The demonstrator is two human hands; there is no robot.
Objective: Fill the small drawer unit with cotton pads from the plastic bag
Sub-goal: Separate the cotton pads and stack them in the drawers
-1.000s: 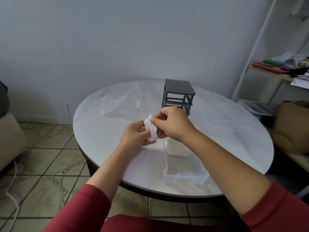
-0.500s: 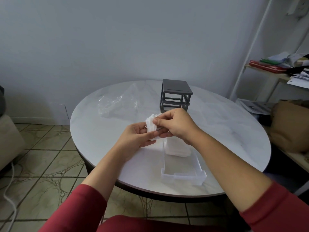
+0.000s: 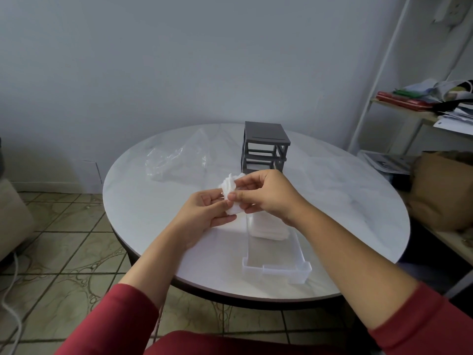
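Note:
A small stack of white cotton pads (image 3: pixel 229 188) is held above the table between both hands. My left hand (image 3: pixel 204 210) cups it from below and my right hand (image 3: pixel 266 194) pinches its upper edge. Just beneath them a clear plastic drawer (image 3: pixel 277 267) lies pulled out on the round white table (image 3: pixel 143 201), with a pile of cotton pads (image 3: pixel 268 230) at its far end. The grey drawer frame (image 3: pixel 265 147) stands behind, its slots without drawers. The crumpled clear plastic bag (image 3: pixel 176 160) lies to the frame's left.
A white shelf unit (image 3: pixel 414 108) with papers and folders stands at the right, and a brown bag (image 3: pixel 442 190) sits below it beside the table. A white cable (image 3: pixel 12 303) runs over the tiled floor at the left.
Both hands with the pads have shifted slightly to the right and up. The right fingers have moved along the stack's top edge, fanning the pads a little. Drawer and frame stay put.

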